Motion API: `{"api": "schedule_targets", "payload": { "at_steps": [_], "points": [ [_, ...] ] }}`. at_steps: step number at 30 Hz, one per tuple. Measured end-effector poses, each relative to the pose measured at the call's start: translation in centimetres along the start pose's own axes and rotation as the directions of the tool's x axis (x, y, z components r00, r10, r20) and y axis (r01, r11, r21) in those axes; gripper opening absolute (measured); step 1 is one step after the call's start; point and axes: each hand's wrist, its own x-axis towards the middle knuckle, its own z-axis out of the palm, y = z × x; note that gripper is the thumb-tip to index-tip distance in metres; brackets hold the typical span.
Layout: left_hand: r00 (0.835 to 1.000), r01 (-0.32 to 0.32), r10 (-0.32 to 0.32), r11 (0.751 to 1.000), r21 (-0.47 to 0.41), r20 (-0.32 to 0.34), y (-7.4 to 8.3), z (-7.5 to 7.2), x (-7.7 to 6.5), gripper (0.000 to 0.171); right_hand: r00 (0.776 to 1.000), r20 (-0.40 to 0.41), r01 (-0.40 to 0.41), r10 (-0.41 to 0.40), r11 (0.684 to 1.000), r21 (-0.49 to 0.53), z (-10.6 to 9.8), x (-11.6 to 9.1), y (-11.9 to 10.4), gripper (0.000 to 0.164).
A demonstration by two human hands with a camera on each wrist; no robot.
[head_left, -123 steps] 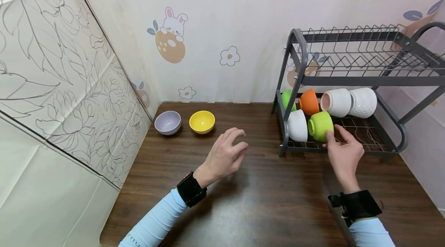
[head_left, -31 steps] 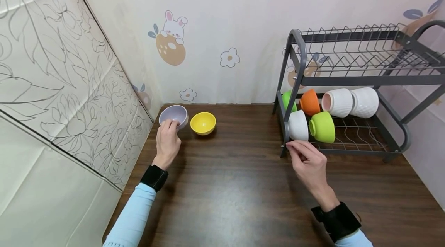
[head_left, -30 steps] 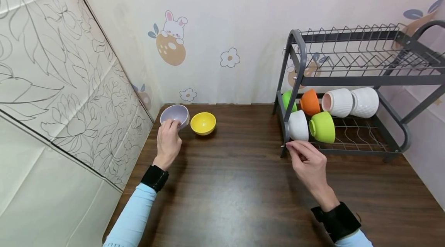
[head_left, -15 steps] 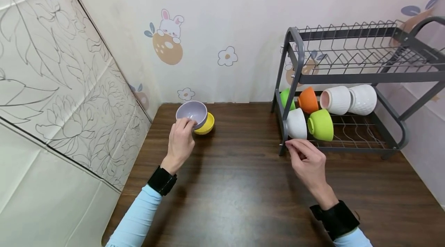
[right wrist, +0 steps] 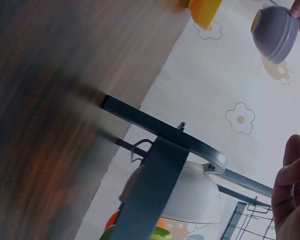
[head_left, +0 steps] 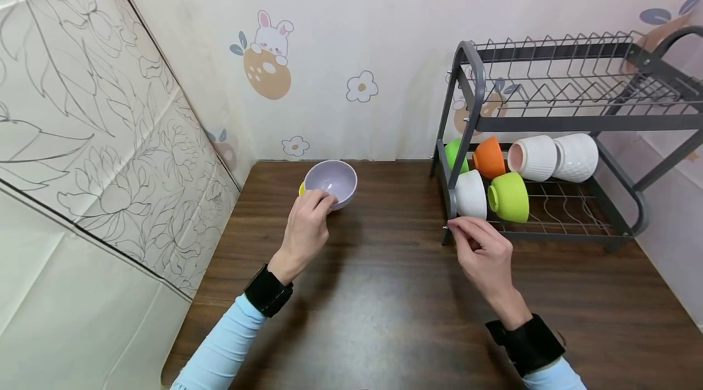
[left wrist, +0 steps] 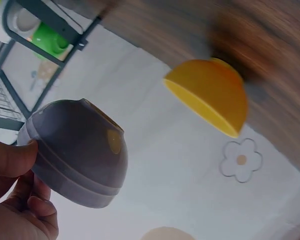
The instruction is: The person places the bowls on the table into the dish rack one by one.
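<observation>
A lavender bowl (head_left: 336,181) is raised off the table, its rim pinched between thumb and fingers of my left hand (head_left: 305,232). In the left wrist view the same bowl (left wrist: 75,155) shows its outer wall and yellow-tinted foot. The yellow bowl (left wrist: 212,92) stands on the table behind it; in the head view only a sliver of its rim (head_left: 301,190) shows. My right hand (head_left: 486,259) hovers by the dish rack's front left leg, fingers loosely curled with nothing in them. A white bowl (head_left: 470,196) and a lime green bowl (head_left: 511,197) lean on the rack's lower tier, just beyond it.
A grey two-tier dish rack (head_left: 582,123) occupies the right side. Behind the front bowls its lower tier also bears a green bowl (head_left: 453,154), an orange bowl (head_left: 489,158) and two white cups (head_left: 573,158). A patterned wall runs behind the brown wooden table (head_left: 384,292).
Earlier my right hand let go of the lime green bowl on the rack and drew left. My left hand took the lavender bowl, lifted it and carried it right, across the yellow bowl.
</observation>
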Motion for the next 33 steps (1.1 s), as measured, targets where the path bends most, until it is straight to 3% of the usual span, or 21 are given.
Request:
{"api": "schedule_targets", "payload": {
  "at_steps": [14, 19, 22, 30, 33],
  "points": [
    [0.995, -0.068, 0.070, 0.997, -0.029, 0.076, 3.6, 0.1, 1.0, 0.025, 0.998, 0.046, 0.030, -0.031, 0.999, 0.017, 0.8, 0.1, 0.7, 0.031],
    [0.991, -0.078, 0.083, 0.996, -0.051, 0.103, 4.9, 0.6, 1.5, 0.026, 0.994, 0.090, 0.057, -0.061, 0.997, 0.047, 1.0, 0.5, 0.2, 0.014],
    [0.989, -0.098, 0.104, 0.993, -0.060, 0.108, 5.9, 0.9, 1.9, 0.027, 0.990, 0.117, 0.072, -0.076, 0.997, 0.038, 1.2, 0.7, -0.1, 0.027],
    [0.974, -0.176, 0.185, 0.981, -0.076, 0.128, 8.6, 1.2, 2.7, 0.026, 0.973, 0.152, 0.176, -0.172, 0.984, -0.012, 1.5, 1.1, -0.4, 0.025],
    [0.970, -0.202, 0.209, 0.977, -0.071, 0.125, 9.2, 1.1, 2.9, 0.025, 0.970, 0.149, 0.201, -0.193, 0.979, -0.041, 1.3, 1.3, -0.5, 0.036]
  ]
}}
